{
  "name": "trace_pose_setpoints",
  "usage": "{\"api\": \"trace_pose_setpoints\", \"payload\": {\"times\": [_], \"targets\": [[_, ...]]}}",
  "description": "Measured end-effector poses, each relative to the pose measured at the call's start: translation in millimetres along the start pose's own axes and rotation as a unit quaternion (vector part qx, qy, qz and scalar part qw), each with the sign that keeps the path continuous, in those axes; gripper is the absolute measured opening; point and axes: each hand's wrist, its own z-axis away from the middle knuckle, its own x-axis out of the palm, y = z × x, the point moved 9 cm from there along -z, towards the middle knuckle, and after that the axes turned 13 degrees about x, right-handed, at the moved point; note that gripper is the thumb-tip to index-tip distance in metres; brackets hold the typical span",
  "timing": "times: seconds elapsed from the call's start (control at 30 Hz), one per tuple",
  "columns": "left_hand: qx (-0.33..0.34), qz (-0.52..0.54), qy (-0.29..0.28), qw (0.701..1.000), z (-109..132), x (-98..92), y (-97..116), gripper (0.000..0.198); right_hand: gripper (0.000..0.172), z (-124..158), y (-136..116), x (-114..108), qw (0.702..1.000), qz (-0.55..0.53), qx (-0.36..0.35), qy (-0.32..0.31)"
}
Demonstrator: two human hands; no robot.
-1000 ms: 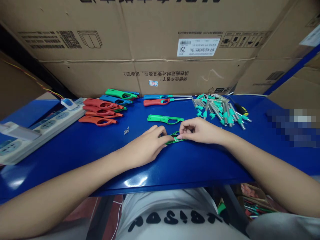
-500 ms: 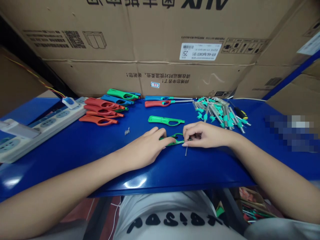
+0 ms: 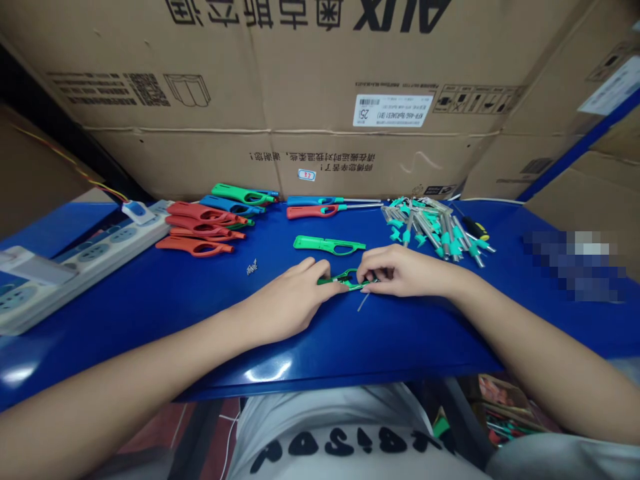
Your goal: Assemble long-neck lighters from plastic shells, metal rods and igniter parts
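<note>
Since the earlier frame, the thin metal pin [image 3: 363, 302] has tipped from near-upright to a slant, and the hands have closed in on the work. I see the left hand [image 3: 287, 300] and right hand [image 3: 407, 272] both pinching a green lighter shell [image 3: 336, 281] narrowly, fingers curled around it, just above the blue table's [image 3: 150, 347] near edge. The pin sits under the right fingertips, though I can't tell if it's gripped. Beyond the shell, a red lighter [image 3: 310, 212] already has its long metal nozzle, and a bare green shell [image 3: 327, 245] lies nearer. Left of the shell, red and blue shells [image 3: 197, 227] show no nozzles; right of it, a heap of loose teal-and-metal nozzles [image 3: 433, 230] remains unfitted.
</note>
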Motion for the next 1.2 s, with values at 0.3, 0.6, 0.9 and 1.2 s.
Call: {"api": "trace_pose_setpoints", "payload": {"times": [0.3,0.6,0.9,1.2], "targets": [[0.008,-0.021,0.006,1.0,1.6,-1.6,2.2,0.049,0.012,2.5,-6.2,-1.3,1.0,0.009,-0.009,-0.001],[0.014,-0.094,-0.004,0.995,3.4,-0.1,7.5,0.056,0.025,18.6,75.0,-87.0,0.926,0.155,0.159,0.306],[0.03,-0.13,-0.01,0.991,3.2,0.1,9.8,0.056,0.017,3.9,100.5,-65.1,0.927,0.23,0.2,0.22],[0.035,-0.14,-0.009,0.99,4.2,-1.5,11.1,0.062,0.02,-0.3,72.6,-53.4,0.95,0.189,0.142,0.204]]}}
